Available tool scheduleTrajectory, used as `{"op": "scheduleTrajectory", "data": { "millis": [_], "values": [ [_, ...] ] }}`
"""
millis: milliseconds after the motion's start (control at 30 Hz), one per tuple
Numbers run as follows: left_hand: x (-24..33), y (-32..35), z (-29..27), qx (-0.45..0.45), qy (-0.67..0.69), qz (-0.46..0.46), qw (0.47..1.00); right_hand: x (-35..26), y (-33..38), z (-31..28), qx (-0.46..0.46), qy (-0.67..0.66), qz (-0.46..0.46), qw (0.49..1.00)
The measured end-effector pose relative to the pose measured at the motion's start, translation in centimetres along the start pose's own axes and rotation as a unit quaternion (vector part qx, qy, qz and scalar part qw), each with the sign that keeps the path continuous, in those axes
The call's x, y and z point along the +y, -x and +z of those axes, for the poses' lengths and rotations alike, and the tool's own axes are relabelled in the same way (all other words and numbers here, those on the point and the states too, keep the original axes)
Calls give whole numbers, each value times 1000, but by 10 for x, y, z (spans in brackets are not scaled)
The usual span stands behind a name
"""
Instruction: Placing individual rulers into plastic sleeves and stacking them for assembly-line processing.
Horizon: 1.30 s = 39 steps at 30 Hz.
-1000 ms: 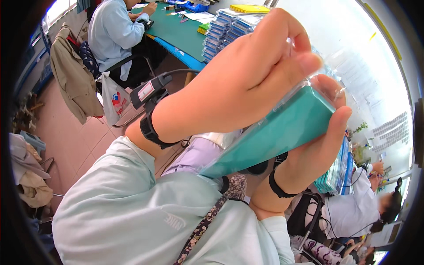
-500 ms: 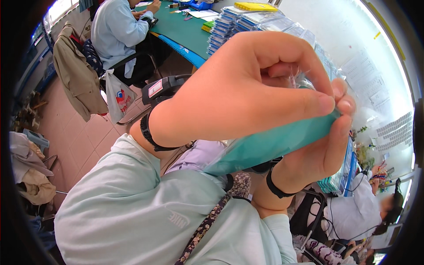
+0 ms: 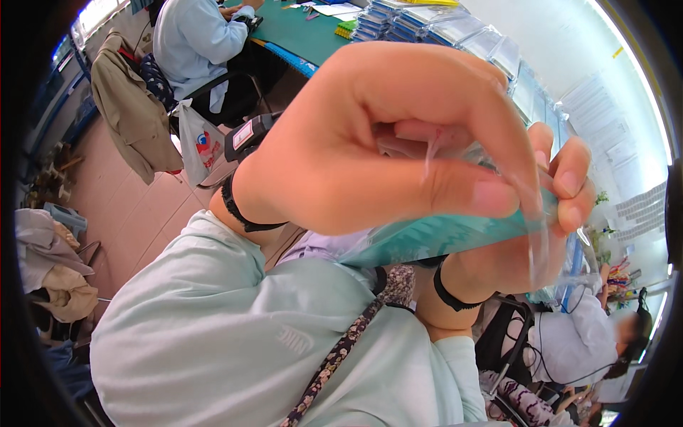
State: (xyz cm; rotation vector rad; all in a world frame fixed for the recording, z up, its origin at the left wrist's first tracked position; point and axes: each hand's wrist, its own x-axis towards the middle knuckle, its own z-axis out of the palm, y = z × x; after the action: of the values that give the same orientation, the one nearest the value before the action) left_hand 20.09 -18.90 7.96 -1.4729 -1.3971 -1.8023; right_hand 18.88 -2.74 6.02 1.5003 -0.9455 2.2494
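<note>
Head view: teal flat box [image 3: 455, 238] sits inside a clear plastic sleeve [image 3: 541, 242], held up close to the camera between both hands, long axis running left-low to right-high. Left hand [image 3: 377, 156] is on top, fingers [image 3: 491, 196] closed, pinching the sleeve's film at the box's right end. Right hand [image 3: 526, 235] cups from below, fingertips curled over that end. Box looks plain, smooth, glossy under film.

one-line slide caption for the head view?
Both hands, left hand and right hand, grip a teal box in clear wrap.
</note>
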Motion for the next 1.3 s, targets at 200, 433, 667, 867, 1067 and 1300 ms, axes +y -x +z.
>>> {"op": "scheduleTrajectory", "data": {
  "millis": [200, 433, 667, 867, 1067, 1300],
  "values": [
    [-10, -1, 1, -4, -91, 176, 980, 4, 1, 0, -21, 45, -22, 999],
    [-8, 6, 2, -19, -175, 164, 971, 1, 6, -1, -14, 135, -79, 988],
    [-23, 2, -4, -72, -190, 141, 969, -11, 20, 20, 108, 122, -47, 985],
    [-57, -2, 3, -10, 22, 275, 961, -10, 26, 13, 105, 437, -71, 891],
    [-35, 3, -8, -64, 34, 143, 987, 1, 27, 19, 177, 493, -51, 850],
    [-47, -5, -18, -123, 24, 222, 967, 3, 26, 18, 171, 504, -62, 844]
  ]
}}
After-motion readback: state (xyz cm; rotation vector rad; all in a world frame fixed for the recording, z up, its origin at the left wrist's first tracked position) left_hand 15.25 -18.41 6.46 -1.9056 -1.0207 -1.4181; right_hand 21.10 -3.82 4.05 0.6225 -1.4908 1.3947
